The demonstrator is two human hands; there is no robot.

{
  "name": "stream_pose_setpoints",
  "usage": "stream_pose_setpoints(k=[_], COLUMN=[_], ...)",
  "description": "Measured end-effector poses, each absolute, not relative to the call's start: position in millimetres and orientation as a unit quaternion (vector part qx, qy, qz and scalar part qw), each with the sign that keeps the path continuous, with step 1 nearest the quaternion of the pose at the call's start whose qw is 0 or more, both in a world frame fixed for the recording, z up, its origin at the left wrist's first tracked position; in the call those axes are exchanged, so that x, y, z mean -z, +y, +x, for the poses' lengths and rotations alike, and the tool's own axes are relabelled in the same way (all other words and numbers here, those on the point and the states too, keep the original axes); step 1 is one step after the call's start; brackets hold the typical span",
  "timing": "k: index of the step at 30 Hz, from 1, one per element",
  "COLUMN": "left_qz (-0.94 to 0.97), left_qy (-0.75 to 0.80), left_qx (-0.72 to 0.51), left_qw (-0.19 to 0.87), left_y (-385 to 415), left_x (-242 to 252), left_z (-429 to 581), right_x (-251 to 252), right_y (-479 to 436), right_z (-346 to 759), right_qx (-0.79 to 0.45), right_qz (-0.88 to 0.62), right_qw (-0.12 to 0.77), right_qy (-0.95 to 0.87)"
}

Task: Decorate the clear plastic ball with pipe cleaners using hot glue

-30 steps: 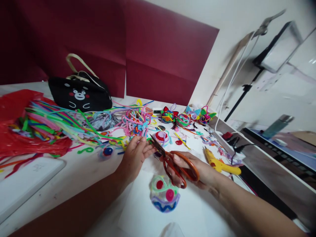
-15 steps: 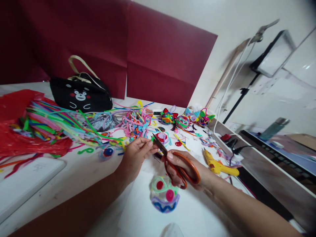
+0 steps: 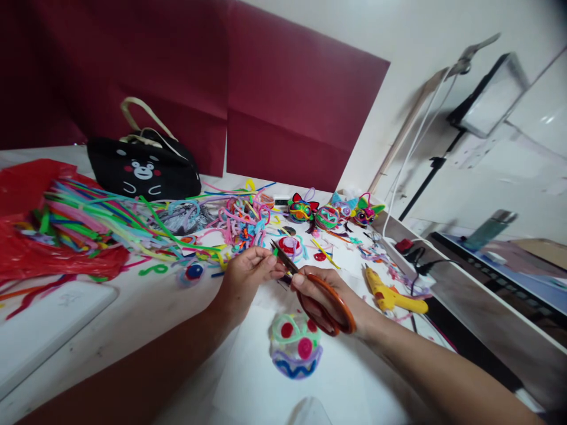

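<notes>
Orange-handled scissors (image 3: 325,304) are gripped in my right hand (image 3: 330,289), their dark blades pointing up and left. The blade tips lie beside the fingers of my left hand (image 3: 248,274). Thumb and forefinger of that hand are pinched together; what they hold is too small to make out, though a bit of green shows near the blades. Below both hands, a round decorated piece (image 3: 296,345) lies on a white sheet (image 3: 248,378). It has mint-green loops, red and pink discs, a lilac band and a blue zigzag.
Many coloured pipe cleaners (image 3: 110,221) spill from a red plastic bag (image 3: 22,206) at left. A black bag (image 3: 144,168) stands behind. Several decorated balls (image 3: 328,217) sit at the back. At right lies a yellow glue gun (image 3: 392,295); a white box (image 3: 57,324) is at left.
The scissors' handles have come closer together and the blades have turned slightly, moving a little nearer the left fingertips. My left hand has barely moved.
</notes>
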State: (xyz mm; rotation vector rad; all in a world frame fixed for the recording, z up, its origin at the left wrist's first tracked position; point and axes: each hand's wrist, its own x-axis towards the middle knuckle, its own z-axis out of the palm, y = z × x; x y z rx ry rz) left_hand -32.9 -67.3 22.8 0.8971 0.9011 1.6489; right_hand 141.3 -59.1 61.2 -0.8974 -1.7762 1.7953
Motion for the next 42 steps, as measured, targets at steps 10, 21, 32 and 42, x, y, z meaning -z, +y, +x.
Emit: stream_pose_setpoints(k=[10, 21, 32, 42], left_qz=[0.378, 0.328, 0.412, 0.592], left_qy=[0.373, 0.384, 0.442, 0.47], left_qx=[-0.662, -0.619, -0.566, -0.522], left_qw=[0.53, 0.602, 0.561, 0.396], left_y=[-69.9, -61.2, -66.7, -82.8], left_x=[-19.3, -12.2, -8.5, -10.8], left_z=[-29.4, -38.2, -28.0, -26.1], right_x=[-65.3, -53.2, -26.8, -52.9], right_y=[-58.3, -34.1, -33.5, -47.5], right_z=[140.7, 227.7, 241.5, 191.0], right_qx=[-0.56, -0.232, -0.084, -0.194], right_qz=[-0.338, -0.451, -0.468, -0.316], right_qw=[0.268, 0.139, 0.084, 0.24], right_qy=[-0.708, -0.851, -0.876, -0.897])
